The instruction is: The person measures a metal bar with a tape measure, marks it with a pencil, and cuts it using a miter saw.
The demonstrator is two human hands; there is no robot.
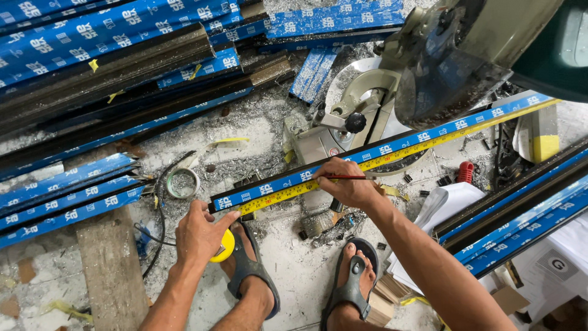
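Blue-filmed, the long dark aluminium profile [380, 149] is lying across the base of the grey mitre saw [367, 104], running from lower left up to the right — and a yellow steel measuring tape blade [392, 154] is stretched along its near edge. The right hand [346, 184] is resting on the profile with its fingers closed around a thin red pencil [344, 177], whose tip is touching the film just beside the tape. The left hand [199, 236] is sitting at the profile's near end, fingers wrapped around the round yellow tape case [224, 247], the index finger stretching up towards the end of the bar. Judging by this, measuring is under way and the mark is just being made; no fresh cut is showing and the saw head is raised, so cutting seems to be left. Around it, metal swarf is covering the concrete floor [269, 132], more blue-wrapped profiles [92, 37] are lying stacked at upper left, and two sandalled feet [352, 285] are standing below.
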